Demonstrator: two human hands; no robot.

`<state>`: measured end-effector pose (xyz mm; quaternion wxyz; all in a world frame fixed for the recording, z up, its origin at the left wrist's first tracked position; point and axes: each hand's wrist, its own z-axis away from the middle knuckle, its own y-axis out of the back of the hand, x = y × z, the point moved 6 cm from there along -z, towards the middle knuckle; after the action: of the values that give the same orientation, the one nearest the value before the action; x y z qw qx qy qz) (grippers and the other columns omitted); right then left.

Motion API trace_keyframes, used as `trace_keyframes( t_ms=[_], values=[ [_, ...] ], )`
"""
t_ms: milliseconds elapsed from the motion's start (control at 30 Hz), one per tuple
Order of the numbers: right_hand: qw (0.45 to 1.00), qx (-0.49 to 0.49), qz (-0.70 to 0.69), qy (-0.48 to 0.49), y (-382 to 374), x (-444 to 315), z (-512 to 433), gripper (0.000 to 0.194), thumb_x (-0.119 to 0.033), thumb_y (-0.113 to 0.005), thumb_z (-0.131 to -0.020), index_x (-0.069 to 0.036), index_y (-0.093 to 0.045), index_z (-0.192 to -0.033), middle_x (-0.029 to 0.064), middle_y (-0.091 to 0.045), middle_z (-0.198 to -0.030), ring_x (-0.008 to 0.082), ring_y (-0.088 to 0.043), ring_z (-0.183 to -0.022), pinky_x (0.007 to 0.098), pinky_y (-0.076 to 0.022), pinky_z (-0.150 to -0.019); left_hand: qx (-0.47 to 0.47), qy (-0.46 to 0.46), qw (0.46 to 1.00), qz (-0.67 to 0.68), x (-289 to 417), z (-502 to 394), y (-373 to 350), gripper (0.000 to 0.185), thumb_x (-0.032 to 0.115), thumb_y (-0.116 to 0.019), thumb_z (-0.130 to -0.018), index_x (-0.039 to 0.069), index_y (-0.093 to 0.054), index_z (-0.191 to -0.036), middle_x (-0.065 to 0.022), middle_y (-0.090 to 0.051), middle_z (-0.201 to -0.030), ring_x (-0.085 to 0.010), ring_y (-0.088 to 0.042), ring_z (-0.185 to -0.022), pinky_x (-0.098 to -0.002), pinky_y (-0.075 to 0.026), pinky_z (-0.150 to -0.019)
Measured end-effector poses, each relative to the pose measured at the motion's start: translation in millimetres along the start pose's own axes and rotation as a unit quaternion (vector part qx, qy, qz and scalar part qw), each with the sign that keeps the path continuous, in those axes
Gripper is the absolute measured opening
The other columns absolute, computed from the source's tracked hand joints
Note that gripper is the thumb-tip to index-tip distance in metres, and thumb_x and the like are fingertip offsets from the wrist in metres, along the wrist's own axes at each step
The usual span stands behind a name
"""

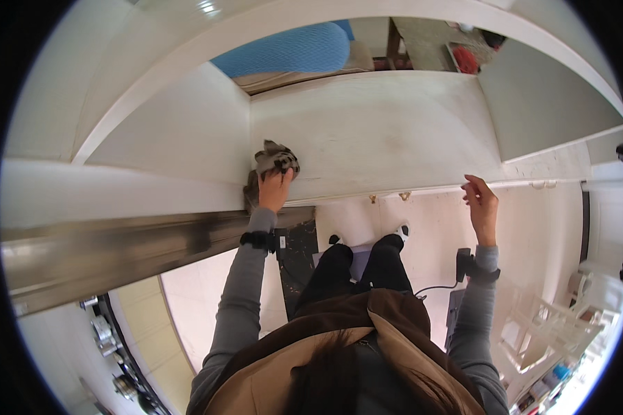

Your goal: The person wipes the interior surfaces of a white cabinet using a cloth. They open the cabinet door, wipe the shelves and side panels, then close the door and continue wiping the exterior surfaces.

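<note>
My left hand (274, 190) grips a crumpled, dark-patterned grey-brown cloth (277, 157) at the left front corner of a white cabinet shelf (379, 129). Part of the cloth hangs at the shelf's front edge, beside the left side panel. My right hand (481, 199) is at the right, near the shelf's front edge, with its fingers loosely bent and nothing in them. Faint marks show on the shelf's surface. Both wrists wear black straps with small devices.
Beyond the shelf's back edge lie a blue textured cushion or cover (301, 49) and a table (428, 44) with a red item. Small brass-coloured knobs (405, 196) sit below the front edge. My feet are over a purplish platform (361, 262). White chairs (529, 332) stand lower right.
</note>
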<state>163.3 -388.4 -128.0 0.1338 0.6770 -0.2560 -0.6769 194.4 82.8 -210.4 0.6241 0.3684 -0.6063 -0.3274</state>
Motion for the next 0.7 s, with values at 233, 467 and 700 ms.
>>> trace_keyframes(
  t_ms=[233,467,700],
  values=[
    [0.997,0.047,0.033,-0.060,55,33,38,0.021,-0.003,-0.054,-0.084,-0.003,-0.062,-0.104,0.0065,-0.064,-0.079,0.0118,-0.059,-0.064,0.0233,-0.0494,-0.055,-0.220,-0.185,0.944,-0.163,59,-39,-81,0.059,0.053,-0.044,-0.087,-0.001,-0.065,-0.097,-0.0150,-0.060,-0.102,-0.0290,-0.049,-0.107,-0.0555,-0.006,-0.109],
    [0.978,0.142,0.019,-0.153,133,88,84,0.023,-0.006,-0.052,-0.088,-0.003,-0.060,-0.108,0.0065,-0.064,-0.080,0.0106,-0.058,-0.064,0.0228,-0.0463,-0.056,-0.167,-0.393,0.899,-0.098,243,-50,-216,0.049,0.050,-0.048,-0.085,0.004,-0.067,-0.083,-0.0094,-0.061,-0.084,-0.0231,-0.053,-0.092,-0.0554,-0.016,-0.105],
    [0.962,0.162,0.169,-0.139,175,81,104,0.021,-0.008,-0.052,-0.088,-0.004,-0.061,-0.107,0.0062,-0.065,-0.080,0.0099,-0.058,-0.063,0.0228,-0.0460,-0.055,-0.437,-0.284,0.799,0.298,402,20,-287,0.058,0.058,-0.042,-0.087,0.004,-0.066,-0.084,-0.0088,-0.063,-0.080,-0.0197,-0.057,-0.086,-0.0388,-0.033,-0.099]
  ],
)
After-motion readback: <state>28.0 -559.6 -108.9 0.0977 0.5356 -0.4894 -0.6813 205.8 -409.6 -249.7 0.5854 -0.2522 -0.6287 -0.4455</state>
